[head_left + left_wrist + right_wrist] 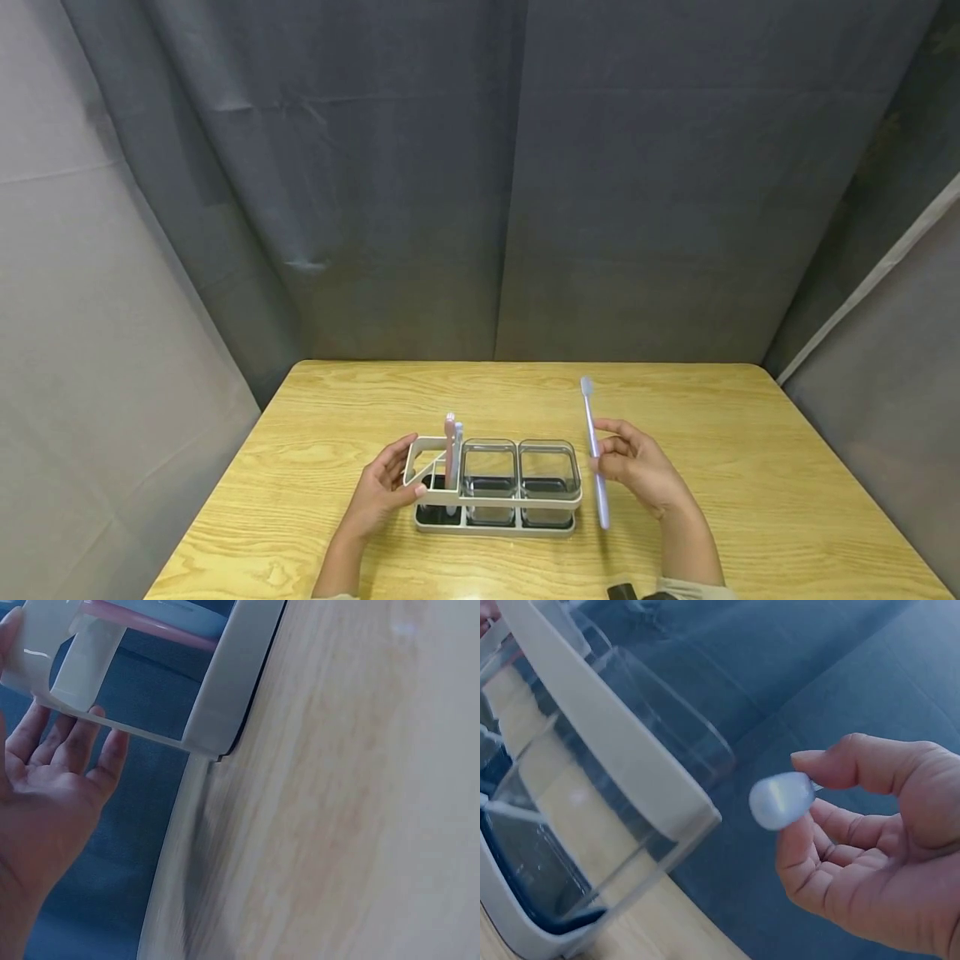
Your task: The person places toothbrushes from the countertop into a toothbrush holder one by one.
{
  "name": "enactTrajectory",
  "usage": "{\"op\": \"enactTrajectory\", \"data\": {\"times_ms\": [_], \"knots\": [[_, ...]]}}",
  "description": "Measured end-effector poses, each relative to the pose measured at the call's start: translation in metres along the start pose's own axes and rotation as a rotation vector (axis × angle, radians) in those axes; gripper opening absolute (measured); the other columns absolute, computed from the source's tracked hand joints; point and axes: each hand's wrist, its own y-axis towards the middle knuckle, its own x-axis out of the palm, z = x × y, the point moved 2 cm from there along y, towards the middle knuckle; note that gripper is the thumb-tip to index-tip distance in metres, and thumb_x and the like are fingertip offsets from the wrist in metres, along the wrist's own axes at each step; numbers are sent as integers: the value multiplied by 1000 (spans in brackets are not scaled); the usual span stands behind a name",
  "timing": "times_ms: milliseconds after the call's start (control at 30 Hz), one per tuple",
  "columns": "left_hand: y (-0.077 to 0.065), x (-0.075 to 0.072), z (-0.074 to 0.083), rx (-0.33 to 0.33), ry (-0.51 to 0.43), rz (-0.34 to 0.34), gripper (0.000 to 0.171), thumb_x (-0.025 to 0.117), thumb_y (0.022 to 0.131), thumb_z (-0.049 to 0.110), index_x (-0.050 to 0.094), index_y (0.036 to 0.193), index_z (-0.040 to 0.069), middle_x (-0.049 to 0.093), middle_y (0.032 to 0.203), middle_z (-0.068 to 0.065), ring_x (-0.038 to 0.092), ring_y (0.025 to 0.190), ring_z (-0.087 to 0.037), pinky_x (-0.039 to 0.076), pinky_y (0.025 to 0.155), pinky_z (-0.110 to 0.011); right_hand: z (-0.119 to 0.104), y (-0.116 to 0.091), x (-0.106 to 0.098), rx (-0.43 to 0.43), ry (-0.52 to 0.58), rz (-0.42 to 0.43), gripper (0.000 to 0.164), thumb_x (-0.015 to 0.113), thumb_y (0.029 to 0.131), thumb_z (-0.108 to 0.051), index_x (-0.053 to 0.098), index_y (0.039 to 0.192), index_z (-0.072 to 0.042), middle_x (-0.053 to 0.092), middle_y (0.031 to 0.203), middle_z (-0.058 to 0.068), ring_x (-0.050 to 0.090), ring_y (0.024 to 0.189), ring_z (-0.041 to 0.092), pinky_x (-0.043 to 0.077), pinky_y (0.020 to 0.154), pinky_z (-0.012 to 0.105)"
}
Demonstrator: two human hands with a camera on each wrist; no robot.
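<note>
A cream toothbrush holder (498, 502) stands on the table, with two clear cups (550, 471) set in its middle and right sections. In its left section are a pink toothbrush (449, 450) and a light blue toothbrush (457, 458), both upright. My left hand (384, 487) grips the holder's left end, thumb at the front and fingers behind; the left wrist view shows the fingertips at the upper frame's edge. Just right of the holder, my right hand (641, 467) pinches a lavender toothbrush (602, 492) by its handle, bristle head up. The right wrist view shows its rounded handle end (781, 801).
The wooden table (787, 500) reaches back to grey curtains (420, 208), with more curtain along both sides. A small black object (622, 592) shows at the bottom edge beside the right sleeve (693, 590).
</note>
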Motion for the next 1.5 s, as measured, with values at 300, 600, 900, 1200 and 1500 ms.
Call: {"op": "enactTrajectory", "data": {"times_ms": [300, 600, 900, 1200, 1500], "knots": [[1, 0, 4, -1, -6, -3, 74, 72, 72, -7, 38, 138, 1, 39, 139, -20, 35, 128, -37, 31, 103, -36, -16, 0, 19, -112, 61, -40, 55, 62, 77, 11, 37, 126, 12, 49, 91, 15, 53, 74, 13, 51, 71, 25], [0, 1, 2, -14, -5, 2, 74, 72, 72, -6, 39, 138, 1, 40, 139, -20, 36, 127, -37, 33, 102, -36, -22, 2, 42, -198, 107, -23, 29, 58, 80, 11, 44, 106, 13, 50, 86, 12, 52, 74, 13, 49, 65, 22], [0, 1, 0, 8, -5, -7, 74, 72, 72, -6, 39, 138, 0, 40, 139, -21, 35, 127, -40, 34, 101, -31, -26, 8, 69, -201, 130, 60, 24, 58, 80, 9, 45, 101, 9, 50, 84, 11, 49, 71, 12, 45, 60, 19], [0, 3, 1, -12, -16, 11, 74, 71, 72, -8, 39, 138, 1, 40, 139, -20, 36, 128, -36, 31, 103, -36, -28, 14, 93, -268, 155, 118, 22, 60, 80, 9, 45, 96, 7, 49, 84, 10, 49, 75, 14, 48, 66, 22], [-2, 4, 0, -8, 1, 20, 75, 73, 71, -6, 39, 138, 2, 40, 140, -18, 37, 127, -33, 33, 101, -31, -28, 15, 104, -280, 226, 181, 19, 60, 81, 6, 47, 94, 7, 50, 85, 12, 53, 75, 16, 51, 69, 25]]}}
